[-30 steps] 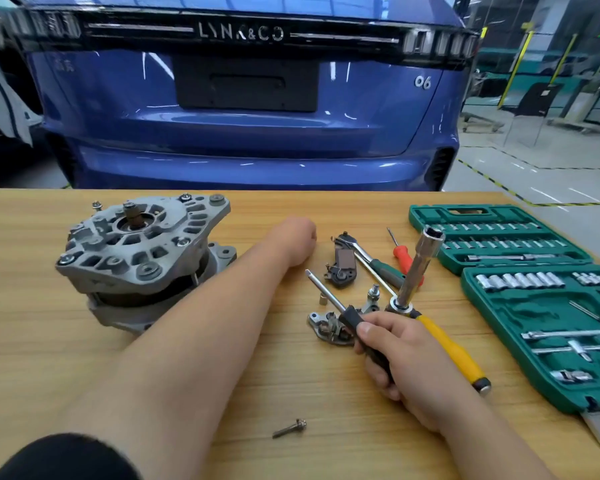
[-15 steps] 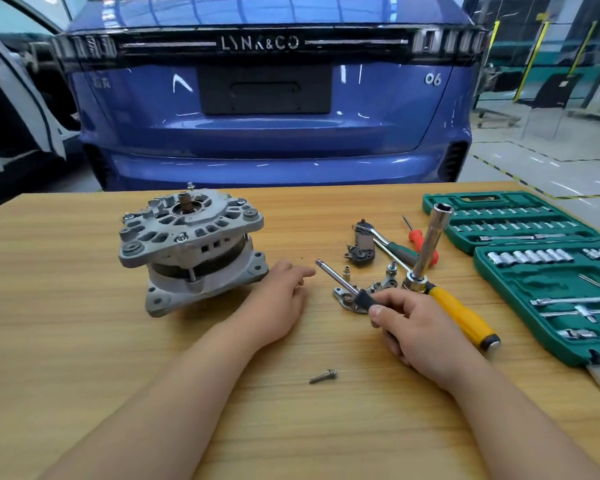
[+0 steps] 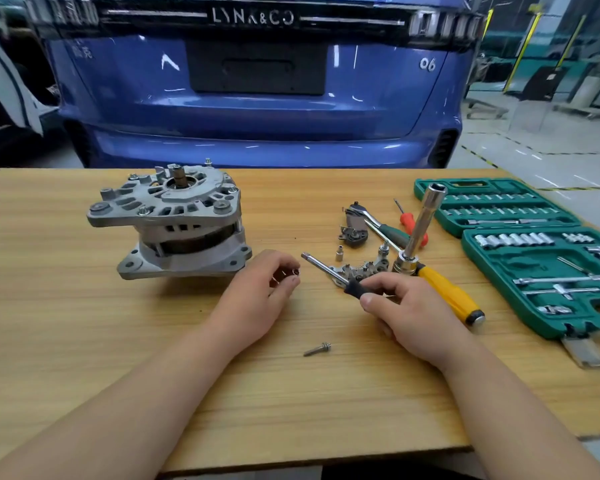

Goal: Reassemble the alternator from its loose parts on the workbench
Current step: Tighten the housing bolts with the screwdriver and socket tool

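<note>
The grey alternator body point(image 3: 174, 220) stands on the wooden bench point(image 3: 84, 341) at the left, shaft end up. My left hand point(image 3: 257, 296) rests just right of it, fingertips pinched on a small dark socket point(image 3: 295, 271). My right hand point(image 3: 406, 313) grips a black-handled driver point(image 3: 329, 271) whose bare steel tip points up-left toward the socket, a short gap between them. Behind the driver lie a rectifier plate point(image 3: 361, 268), a black brush holder point(image 3: 354, 233) and a small sleeve point(image 3: 339, 252). A loose bolt point(image 3: 317, 349) lies between my wrists.
A yellow-handled wrench with a long socket point(image 3: 426, 223) stands upright right of the parts. A ratchet point(image 3: 378, 223) and red screwdriver point(image 3: 409, 220) lie behind. An open green socket case point(image 3: 534, 258) fills the right side. A blue car point(image 3: 257, 81) stands beyond the bench.
My left hand drew back from the small parts toward me and now pinches a small socket near the driver tip. The alternator's place in view shifted as my head moved.
</note>
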Motion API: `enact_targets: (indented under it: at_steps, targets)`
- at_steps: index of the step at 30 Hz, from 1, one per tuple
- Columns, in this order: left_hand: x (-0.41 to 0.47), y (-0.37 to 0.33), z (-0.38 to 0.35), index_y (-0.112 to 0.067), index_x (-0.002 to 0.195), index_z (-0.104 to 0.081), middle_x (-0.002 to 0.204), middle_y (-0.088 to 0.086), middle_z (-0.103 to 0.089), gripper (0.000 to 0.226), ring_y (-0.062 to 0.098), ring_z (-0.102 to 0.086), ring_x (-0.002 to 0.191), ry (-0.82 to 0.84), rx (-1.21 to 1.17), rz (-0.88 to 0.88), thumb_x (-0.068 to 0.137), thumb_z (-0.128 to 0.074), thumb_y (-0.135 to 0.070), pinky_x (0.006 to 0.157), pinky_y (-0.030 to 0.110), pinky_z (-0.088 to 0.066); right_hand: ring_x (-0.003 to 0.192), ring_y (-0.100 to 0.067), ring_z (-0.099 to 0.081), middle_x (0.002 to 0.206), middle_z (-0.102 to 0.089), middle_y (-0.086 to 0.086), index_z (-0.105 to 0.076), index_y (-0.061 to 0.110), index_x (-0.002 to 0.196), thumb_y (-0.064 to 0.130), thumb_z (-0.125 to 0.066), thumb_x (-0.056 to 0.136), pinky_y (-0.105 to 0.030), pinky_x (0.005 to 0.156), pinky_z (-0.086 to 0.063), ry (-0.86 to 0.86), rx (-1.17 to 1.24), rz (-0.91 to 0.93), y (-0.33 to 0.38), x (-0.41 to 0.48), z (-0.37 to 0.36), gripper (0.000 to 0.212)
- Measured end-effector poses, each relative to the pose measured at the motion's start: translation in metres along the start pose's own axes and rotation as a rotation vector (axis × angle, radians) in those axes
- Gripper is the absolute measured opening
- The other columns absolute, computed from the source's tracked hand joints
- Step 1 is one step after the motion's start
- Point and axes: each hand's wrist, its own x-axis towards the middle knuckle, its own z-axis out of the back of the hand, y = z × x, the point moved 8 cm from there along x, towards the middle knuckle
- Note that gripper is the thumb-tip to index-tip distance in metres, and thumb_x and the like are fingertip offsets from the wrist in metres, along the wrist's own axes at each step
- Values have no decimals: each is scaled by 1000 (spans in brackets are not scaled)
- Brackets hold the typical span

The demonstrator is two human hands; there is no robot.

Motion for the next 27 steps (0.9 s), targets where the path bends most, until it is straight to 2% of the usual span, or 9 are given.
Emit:
enact_targets:
  at_steps: [2, 5, 10, 14, 17, 21, 24, 27]
  targets:
    - [-1, -1, 6, -33, 99, -56, 92, -16, -58, 21, -9, -52, 91, -51, -110, -9, 92, -63, -15, 75, 1, -35, 66, -5, -55, 71, -62, 28, -66, 49, 90, 28, -69, 87, -28, 68, -42, -6, -11, 10, -1, 0, 1, 22]
    - [0, -3, 8, -42, 95, -53, 92, -17, -61, 31, -9, -55, 89, -84, -168, -23, 91, -64, -13, 78, 2, -37, 64, -2, -54, 71, -63, 27, -67, 50, 89, 27, -69, 86, -28, 66, -41, -11, -16, 16, -2, 1, 1, 23]
    - [-1, 0, 11, -41, 95, -56, 91, -17, -65, 30, -4, -60, 88, -134, -285, -6, 90, -65, -12, 79, 6, -41, 63, 5, -54, 76, -64, 28, -67, 53, 87, 28, -70, 85, -24, 65, -39, -2, -70, 32, -1, 1, 2, 26]
    - [-1, 9, 8, -33, 102, -62, 86, -12, -71, 28, 7, -68, 84, -148, -670, 146, 94, -59, -6, 70, 17, -52, 62, 8, -54, 77, -64, 29, -67, 54, 89, 29, -70, 85, -23, 65, -38, 8, -97, 35, 2, -1, 2, 26]
    - [-1, 12, 1, -23, 102, -67, 79, -8, -71, 24, 10, -70, 76, -131, -841, 243, 95, -56, -3, 70, 19, -54, 61, 9, -54, 80, -64, 28, -67, 54, 90, 29, -70, 85, -24, 65, -39, 17, -89, 29, 3, -2, 1, 26]
    - [-2, 17, -8, -11, 100, -66, 79, 1, -71, 15, 14, -70, 78, -144, -1126, 367, 94, -55, -3, 69, 23, -55, 60, 11, -53, 80, -64, 29, -66, 57, 89, 27, -68, 87, -26, 65, -40, 22, -69, 29, 6, -3, -1, 31]
    - [-3, 15, -12, -9, 100, -65, 81, 4, -71, 13, 14, -69, 78, -147, -1238, 392, 94, -55, -4, 68, 23, -55, 56, 11, -53, 75, -64, 29, -65, 60, 88, 24, -68, 88, -27, 63, -40, 22, -55, 27, 8, -5, -1, 35]
    - [-3, 12, -9, -9, 99, -65, 81, 3, -72, 12, 14, -70, 79, -162, -1223, 365, 93, -56, -4, 68, 23, -55, 53, 2, -52, 70, -65, 21, -67, 56, 89, 21, -66, 89, -26, 58, -40, 24, 14, 9, 7, -6, -3, 34]
